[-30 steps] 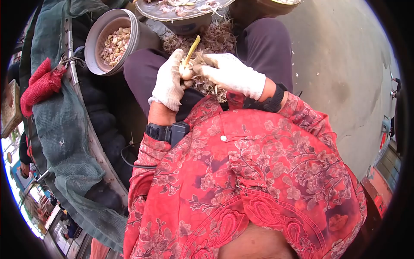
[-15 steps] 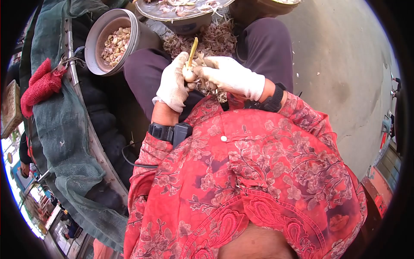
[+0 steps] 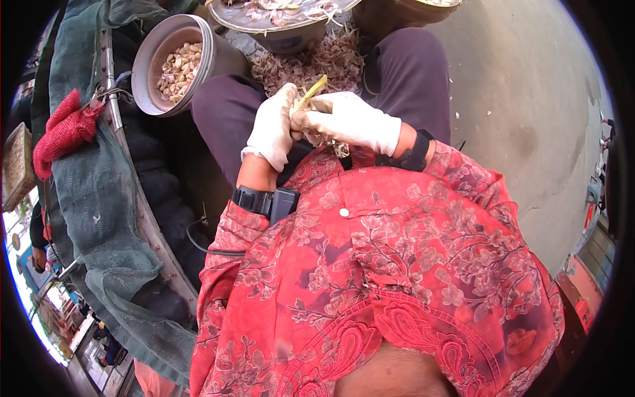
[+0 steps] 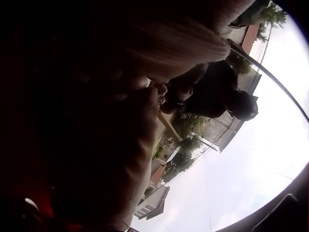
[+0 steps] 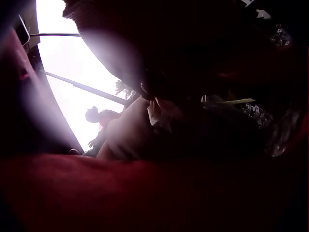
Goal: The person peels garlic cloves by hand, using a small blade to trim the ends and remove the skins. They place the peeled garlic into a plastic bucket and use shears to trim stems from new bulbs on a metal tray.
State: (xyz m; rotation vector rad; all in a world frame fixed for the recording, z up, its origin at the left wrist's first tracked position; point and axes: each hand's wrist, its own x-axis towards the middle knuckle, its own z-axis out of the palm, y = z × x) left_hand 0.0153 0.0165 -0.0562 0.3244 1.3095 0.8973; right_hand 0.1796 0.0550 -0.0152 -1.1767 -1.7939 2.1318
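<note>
since half a second ago, the single stemmed garlic (image 3: 311, 92) has tipped toward the person's right, and the left hand (image 3: 268, 129) has shifted slightly rightward. it sits between two gloved hands: the left hand clamped round it, the right hand (image 3: 350, 122) pinching it, fingers hiding the bulb. its long axis slants, stem tip pointing away from the body and rightward. beyond: one peelings heap (image 3: 314, 65); leftward, one pail (image 3: 144, 79) holding cloves (image 3: 177, 76), too many to count.
</note>
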